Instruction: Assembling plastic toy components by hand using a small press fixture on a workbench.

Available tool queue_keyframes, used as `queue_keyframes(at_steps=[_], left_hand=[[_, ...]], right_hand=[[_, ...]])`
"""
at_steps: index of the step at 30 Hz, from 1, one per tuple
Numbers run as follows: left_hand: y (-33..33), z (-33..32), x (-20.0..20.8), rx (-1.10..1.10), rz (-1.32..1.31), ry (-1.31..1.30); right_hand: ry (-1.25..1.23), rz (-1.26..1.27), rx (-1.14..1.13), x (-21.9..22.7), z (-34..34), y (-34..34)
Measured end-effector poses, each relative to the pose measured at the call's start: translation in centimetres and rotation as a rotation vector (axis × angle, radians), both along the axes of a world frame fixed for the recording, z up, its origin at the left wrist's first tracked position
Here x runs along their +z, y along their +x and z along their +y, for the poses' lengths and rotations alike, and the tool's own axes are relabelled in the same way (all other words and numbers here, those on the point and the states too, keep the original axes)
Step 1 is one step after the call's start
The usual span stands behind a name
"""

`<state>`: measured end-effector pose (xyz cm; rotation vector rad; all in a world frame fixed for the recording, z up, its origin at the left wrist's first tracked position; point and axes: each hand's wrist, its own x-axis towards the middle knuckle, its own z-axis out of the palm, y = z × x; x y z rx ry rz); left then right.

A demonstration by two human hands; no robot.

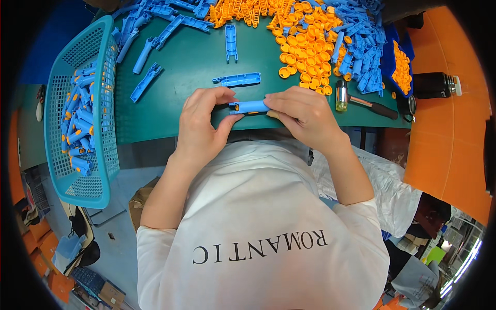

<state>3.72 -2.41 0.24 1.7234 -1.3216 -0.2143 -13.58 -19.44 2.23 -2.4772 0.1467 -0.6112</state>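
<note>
Between my hands, over the green table's near edge, is a blue plastic tube-shaped casing [252, 107] with orange parts along its lower side and left end. My right hand [305, 114] pinches its right end between thumb and fingers. At the left end, the thumb and index finger of my left hand [204, 121] curl around the casing, closed on it; the other fingers are mostly hidden. Just beyond my hands lies a blue half-shell [237, 79] set crosswise. Another half-shell [231, 44] points away from me, and a third one [146, 82] rests at an angle farther left.
A turquoise basket [110, 111] on the left holds several blue casings with orange ends. Orange round caps [305, 49], orange strips [240, 10] and blue shells [364, 57] are heaped at the back. Right of my hand lie a hammer [369, 105], a blue bin [408, 46] and a black bottle [434, 85].
</note>
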Motion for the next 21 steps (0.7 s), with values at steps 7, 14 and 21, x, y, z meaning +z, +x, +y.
queue_keyframes(at_steps=[7,14,21], left_hand=[[0.4,-0.1,0.6,-0.07,-0.07,-0.065],[2.5,-0.4,0.4,-0.3,-0.231,-0.094],[1.4,-0.5,0.3,-0.226,-0.29,-0.101]], right_hand=[[-0.1,0.025,0.008,0.4,0.4,0.2],[-0.104,0.003,-0.023,0.3,0.9,0.3],[-0.193,-0.019,-0.038,-0.3,2.9,1.9]])
